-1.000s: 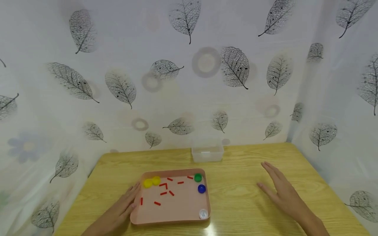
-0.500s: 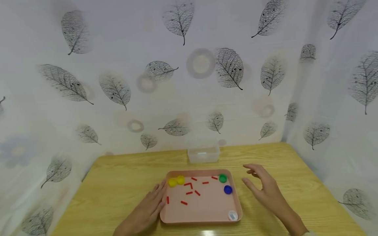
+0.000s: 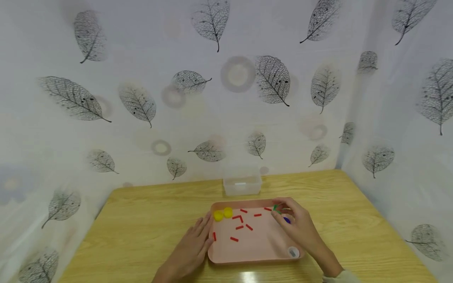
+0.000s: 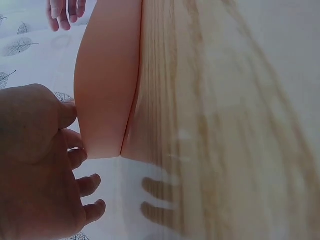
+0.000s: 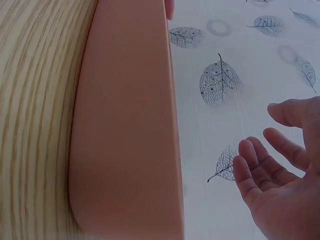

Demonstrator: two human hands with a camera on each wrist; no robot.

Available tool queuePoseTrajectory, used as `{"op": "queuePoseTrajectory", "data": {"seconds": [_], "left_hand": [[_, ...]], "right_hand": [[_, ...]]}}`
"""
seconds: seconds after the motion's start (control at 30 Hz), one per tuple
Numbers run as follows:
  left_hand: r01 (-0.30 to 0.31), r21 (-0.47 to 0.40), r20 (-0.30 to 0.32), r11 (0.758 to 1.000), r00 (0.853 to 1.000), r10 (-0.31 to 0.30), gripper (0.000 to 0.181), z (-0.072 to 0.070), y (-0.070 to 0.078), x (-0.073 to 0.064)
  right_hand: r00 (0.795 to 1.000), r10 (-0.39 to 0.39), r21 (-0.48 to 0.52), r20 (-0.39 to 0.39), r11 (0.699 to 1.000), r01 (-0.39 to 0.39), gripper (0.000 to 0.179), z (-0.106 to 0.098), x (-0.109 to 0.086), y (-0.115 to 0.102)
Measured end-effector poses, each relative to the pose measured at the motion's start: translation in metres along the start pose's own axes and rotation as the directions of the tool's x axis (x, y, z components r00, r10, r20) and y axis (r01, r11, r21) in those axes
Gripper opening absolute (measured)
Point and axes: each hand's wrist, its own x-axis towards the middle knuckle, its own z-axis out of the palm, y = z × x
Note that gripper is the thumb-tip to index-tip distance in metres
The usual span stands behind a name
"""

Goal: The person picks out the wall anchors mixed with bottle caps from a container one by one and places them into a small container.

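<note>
A pink tray [image 3: 255,257] lies on the wooden table [image 3: 148,220]. It holds two yellow caps [image 3: 223,214], a green cap [image 3: 275,207], a blue cap [image 3: 287,220], a clear cap [image 3: 292,252] and several short red sticks [image 3: 244,226]. My left hand [image 3: 196,241] lies flat on the table, fingers against the tray's left wall [image 4: 105,90]. My right hand [image 3: 299,230] hovers over the tray's far right corner. Its fingertips are at the green cap and it partly hides the blue one. In the right wrist view this hand [image 5: 280,185] has loose fingers and holds nothing.
A small clear plastic box [image 3: 242,184] stands behind the tray near the table's far edge. A white leaf-print curtain [image 3: 226,98] closes off the back and both sides. Bare tabletop lies left and right of the tray.
My right hand has moved left from the bare table to over the tray's far right corner, by the green cap. My left hand stays at the tray's left wall.
</note>
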Motion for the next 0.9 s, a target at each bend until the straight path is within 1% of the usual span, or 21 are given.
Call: {"op": "queuePoseTrajectory", "data": {"seconds": [0.1,0.2,0.3,0.43,0.6,0.67,0.8,0.87,0.9], "left_hand": [[-0.010,0.010,0.002,1.000,1.000,0.010,0.062,0.001,0.000,0.004],[-0.022,-0.009,-0.002,1.000,1.000,0.022,0.061,0.002,-0.004,0.006],[-0.046,-0.048,-0.010,0.998,0.999,0.045,0.060,0.003,-0.007,0.009],[-0.065,-0.103,-0.015,0.993,0.998,0.064,0.061,0.002,-0.010,0.011],[-0.025,-0.121,0.007,0.992,1.000,0.026,0.066,-0.002,-0.017,0.013],[-0.009,-0.120,0.015,0.993,1.000,0.011,0.068,-0.005,-0.019,0.013],[0.002,-0.132,0.033,0.991,0.999,0.002,0.070,-0.007,-0.023,0.017],[-0.004,-0.152,0.045,0.988,0.999,0.011,0.069,-0.007,-0.025,0.019],[-0.006,-0.164,0.051,0.986,0.999,0.014,0.069,-0.008,-0.026,0.020]], "right_hand": [[0.999,0.034,0.025,-0.003,0.999,-0.034,0.030,0.007,0.001,-0.001],[0.997,0.073,0.045,-0.017,0.996,-0.072,0.029,0.013,0.003,0.000],[0.994,0.102,0.084,-0.027,0.992,-0.099,0.027,0.019,0.004,0.000],[0.993,0.120,0.135,-0.015,0.984,-0.117,0.026,0.025,0.004,0.002],[0.988,0.156,0.150,-0.007,0.977,-0.153,0.026,0.034,0.010,0.006],[0.988,0.156,0.161,-0.005,0.975,-0.153,0.028,0.038,0.013,0.008],[0.991,0.136,0.179,0.020,0.974,-0.137,0.028,0.046,0.019,0.012],[0.986,0.164,0.185,0.031,0.968,-0.167,0.027,0.050,0.021,0.012],[0.981,0.191,0.177,0.036,0.965,-0.195,0.025,0.052,0.022,0.012]]}}
